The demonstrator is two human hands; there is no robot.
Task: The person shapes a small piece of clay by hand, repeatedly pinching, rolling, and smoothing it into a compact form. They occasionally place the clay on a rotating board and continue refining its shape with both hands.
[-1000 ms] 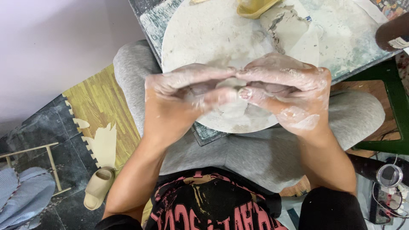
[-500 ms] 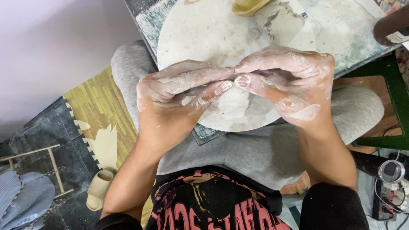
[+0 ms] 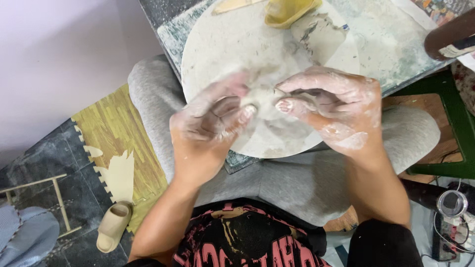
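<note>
A small lump of pale grey clay [image 3: 261, 97] is pinched between both hands above a round clay-smeared board [image 3: 222, 44]. My left hand [image 3: 213, 118], coated in wet clay and blurred by motion, grips the lump's left end with fingers and thumb. My right hand [image 3: 336, 106], also clay-covered, holds the right end with curled fingers. The board lies on a dusty table top [image 3: 391, 44] over my grey-trousered knees [image 3: 297, 183]. Most of the lump is hidden by my fingers.
A yellow sponge [image 3: 287, 11] and a flat clay scrap [image 3: 316, 34] lie at the board's far edge. A dark cylinder [image 3: 450, 37] pokes in at the right. A beige slipper [image 3: 113, 225] and foam floor mat [image 3: 116, 138] lie left; a green frame [image 3: 452, 128] stands right.
Both hands have shifted down toward me and slightly apart; the left hand is moving fast and blurred. The clay lump now shows between the fingertips.
</note>
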